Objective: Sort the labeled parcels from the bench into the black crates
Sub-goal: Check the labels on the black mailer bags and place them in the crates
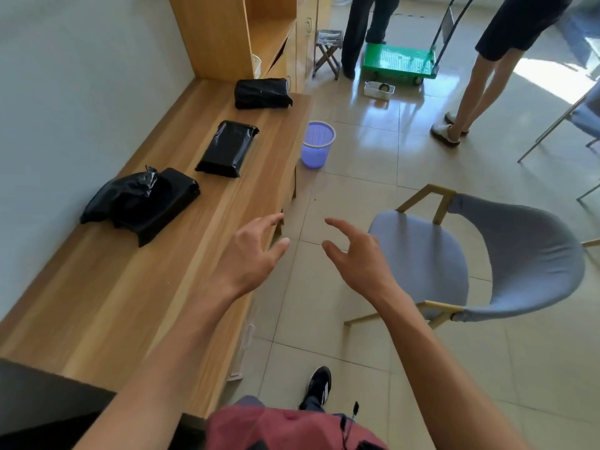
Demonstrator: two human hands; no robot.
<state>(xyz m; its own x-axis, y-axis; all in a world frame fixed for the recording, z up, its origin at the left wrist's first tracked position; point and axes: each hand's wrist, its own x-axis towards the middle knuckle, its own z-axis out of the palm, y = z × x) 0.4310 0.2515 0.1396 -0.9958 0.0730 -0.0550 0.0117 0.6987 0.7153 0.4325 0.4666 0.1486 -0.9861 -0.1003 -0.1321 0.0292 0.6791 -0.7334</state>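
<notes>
Three black parcels, nearest [139, 203], middle [227, 148] and farthest [262, 93], lie in a row on the worktop [107, 303]. Past the worktop's front edge, left hand [250, 254] and right hand [357, 258] hover empty, fingers spread loosely.

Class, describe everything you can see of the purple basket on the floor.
The purple basket is a small round bin of translucent lilac plastic with slatted, ribbed walls and a thicker rim. It stands upright on the tiled floor, close beside the far end of the wooden bench. Nothing shows inside it, and no hand touches it.
</notes>
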